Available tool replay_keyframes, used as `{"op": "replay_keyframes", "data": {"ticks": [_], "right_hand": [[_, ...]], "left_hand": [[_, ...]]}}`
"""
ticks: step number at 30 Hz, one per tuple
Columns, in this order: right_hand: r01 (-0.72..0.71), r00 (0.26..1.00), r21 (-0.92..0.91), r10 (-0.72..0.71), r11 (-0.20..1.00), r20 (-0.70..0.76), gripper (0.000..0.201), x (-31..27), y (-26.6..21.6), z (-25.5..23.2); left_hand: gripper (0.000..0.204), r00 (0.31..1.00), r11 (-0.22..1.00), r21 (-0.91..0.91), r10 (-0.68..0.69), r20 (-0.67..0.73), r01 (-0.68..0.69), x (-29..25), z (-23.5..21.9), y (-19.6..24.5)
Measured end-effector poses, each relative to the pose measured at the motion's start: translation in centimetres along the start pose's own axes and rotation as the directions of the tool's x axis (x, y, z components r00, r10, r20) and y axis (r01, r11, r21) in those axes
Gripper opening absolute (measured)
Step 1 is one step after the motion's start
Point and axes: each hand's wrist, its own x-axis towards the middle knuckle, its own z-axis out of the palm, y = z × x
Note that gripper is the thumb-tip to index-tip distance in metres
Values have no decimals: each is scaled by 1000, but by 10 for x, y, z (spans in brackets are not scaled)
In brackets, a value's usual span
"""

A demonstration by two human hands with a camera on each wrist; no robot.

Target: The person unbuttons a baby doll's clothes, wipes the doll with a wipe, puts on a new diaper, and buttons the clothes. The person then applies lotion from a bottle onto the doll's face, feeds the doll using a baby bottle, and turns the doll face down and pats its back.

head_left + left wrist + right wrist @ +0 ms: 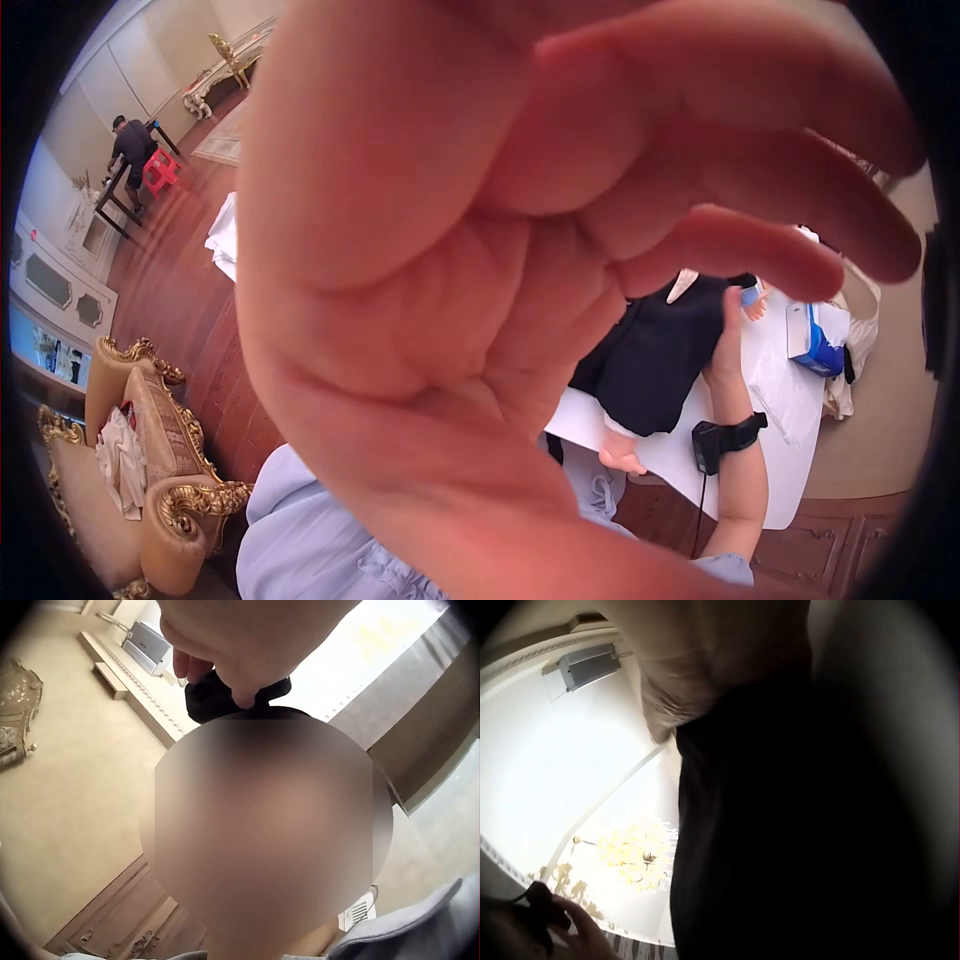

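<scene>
My left hand (pixel 450 330) looms across the head view, palm facing the camera and three fingertips loose at the right. In the left wrist view its thumb and finger pinch a black head-worn camera (pixel 217 697) above a blurred face. My right hand (pixel 730 350), with a black camera on its wrist, holds the edge of a doll's dark garment (pixel 665 350); the thumb shows and the other fingers are hidden. A pink doll limb (pixel 622 455) with a white cuff sticks out of the garment. Dark cloth fills much of the right wrist view, close under the palm (pixel 705 652).
A white table (pixel 785 480) lies beneath the garment. Toward its right stand a blue and white box (pixel 815 340) and pale cloth (pixel 860 310). A gold-trimmed armchair (pixel 150 430) is at left. Far off, a person (pixel 130 150) is by a red stool (pixel 160 172).
</scene>
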Motion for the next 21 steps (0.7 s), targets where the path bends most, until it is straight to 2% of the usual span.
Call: {"op": "replay_keyframes", "data": {"ticks": [1, 2, 5, 9, 11, 12, 13, 14, 16, 17, 18, 20, 21], "right_hand": [[41, 992, -232, -68, 972, -110, 67, -3, 3, 6], [62, 995, -345, -83, 937, -47, 67, -8, 1, 16], [5, 996, -294, -33, 956, -89, 63, -11, 3, 24], [29, 991, -247, -60, 969, -118, 59, -4, -2, 31], [-27, 985, -138, 2, 990, -175, 56, -3, -3, 30], [-86, 985, -59, 76, 995, -156, 59, -2, -3, 25], [-88, 982, -57, 77, 994, -170, 59, -4, -3, 23], [-100, 988, -108, 86, 989, -129, 67, -10, -6, 27], [-93, 995, -262, 79, 961, -64, 82, -21, -19, 46], [-102, 994, -294, 89, 951, -56, 82, -21, -15, 44], [-105, 994, -276, 92, 956, -59, 81, -22, -15, 44], [-102, 993, -247, 86, 964, -78, 80, -19, -13, 47], [-97, 994, -192, 88, 976, -59, 78, -18, -13, 49]], "left_hand": [[106, 1000, 1000, 9, -7, 7, 7, 0, -4, -2], [105, 1000, 1000, 13, -18, 14, 18, 0, -5, -4], [103, 998, 999, 8, -37, 42, 36, 1, 0, -18], [101, 996, 998, 11, -57, 66, 57, -17, 18, -23], [99, 993, 996, 16, -89, 78, 88, -28, 28, -25], [98, 991, 995, 17, -104, 86, 103, -31, 36, -29], [98, 989, 994, 16, -110, 96, 109, -32, 44, -33], [97, 988, 993, 13, -114, 106, 113, -44, 42, -22], [96, 985, 994, 4, -110, 133, 110, -39, 37, -33], [75, 964, 962, 257, -154, 217, 96, -50, 31, -43], [67, 936, 860, 495, -263, 233, 119, -56, 38, -43], [69, 879, 775, 611, -393, 268, 160, -80, 40, -65], [69, 876, 785, 600, -387, 287, 151, -88, 41, -74]]}}
